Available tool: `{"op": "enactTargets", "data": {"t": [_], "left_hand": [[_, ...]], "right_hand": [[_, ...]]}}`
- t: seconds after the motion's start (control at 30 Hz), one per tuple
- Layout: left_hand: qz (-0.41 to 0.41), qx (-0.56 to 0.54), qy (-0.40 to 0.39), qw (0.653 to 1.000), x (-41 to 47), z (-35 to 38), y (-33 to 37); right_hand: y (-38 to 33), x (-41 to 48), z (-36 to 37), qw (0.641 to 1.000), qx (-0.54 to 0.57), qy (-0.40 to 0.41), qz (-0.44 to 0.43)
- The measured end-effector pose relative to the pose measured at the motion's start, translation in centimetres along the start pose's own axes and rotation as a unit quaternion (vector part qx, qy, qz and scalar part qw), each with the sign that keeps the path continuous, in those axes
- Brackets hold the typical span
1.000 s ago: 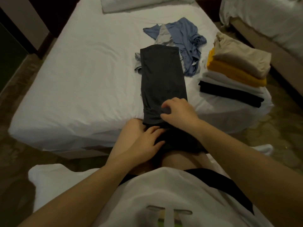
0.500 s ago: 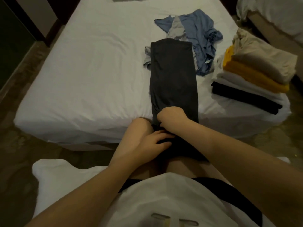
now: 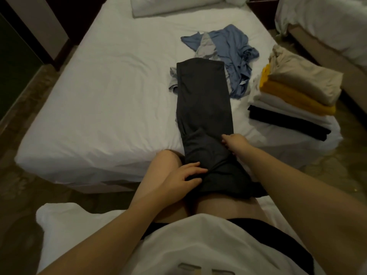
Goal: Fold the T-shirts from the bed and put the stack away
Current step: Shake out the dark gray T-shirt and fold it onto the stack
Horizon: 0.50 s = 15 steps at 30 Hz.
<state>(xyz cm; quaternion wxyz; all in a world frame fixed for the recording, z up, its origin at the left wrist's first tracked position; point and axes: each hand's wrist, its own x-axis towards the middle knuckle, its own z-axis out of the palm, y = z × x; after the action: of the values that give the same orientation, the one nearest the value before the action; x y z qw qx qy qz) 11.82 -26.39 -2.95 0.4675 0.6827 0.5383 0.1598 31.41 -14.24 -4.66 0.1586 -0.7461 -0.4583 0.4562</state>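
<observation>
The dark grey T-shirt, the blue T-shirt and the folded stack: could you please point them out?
dark grey T-shirt [image 3: 204,100], head view, middle of the folded strip.
blue T-shirt [image 3: 234,44], head view, crumpled body.
folded stack [image 3: 305,80], head view, beige top layer.

Bed [image 3: 103,100], white-sheeted: ahead of left hand [image 3: 184,179] and right hand [image 3: 236,142]. Pillow [image 3: 170,6]: far end. Second bed [image 3: 327,26]: beyond right hand. Mottled brown floor [image 3: 21,124]: outside left hand. Light dim.
</observation>
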Motion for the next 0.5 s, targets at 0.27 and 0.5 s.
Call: {"op": "enactTargets", "data": {"t": [0.27, 0.5], "left_hand": [[-0.058, 0.026, 0.13, 0.989, 0.6, -0.8, 0.6], [-0.121, -0.17, 0.059, 0.976, 0.8, -1.9, 0.2]], "right_hand": [[2.0, -6.9, 0.6, 0.974, -0.081, 0.016, -0.209], [6.5, -12.0, -1.1, 0.952, -0.139, -0.041, -0.269]]}}
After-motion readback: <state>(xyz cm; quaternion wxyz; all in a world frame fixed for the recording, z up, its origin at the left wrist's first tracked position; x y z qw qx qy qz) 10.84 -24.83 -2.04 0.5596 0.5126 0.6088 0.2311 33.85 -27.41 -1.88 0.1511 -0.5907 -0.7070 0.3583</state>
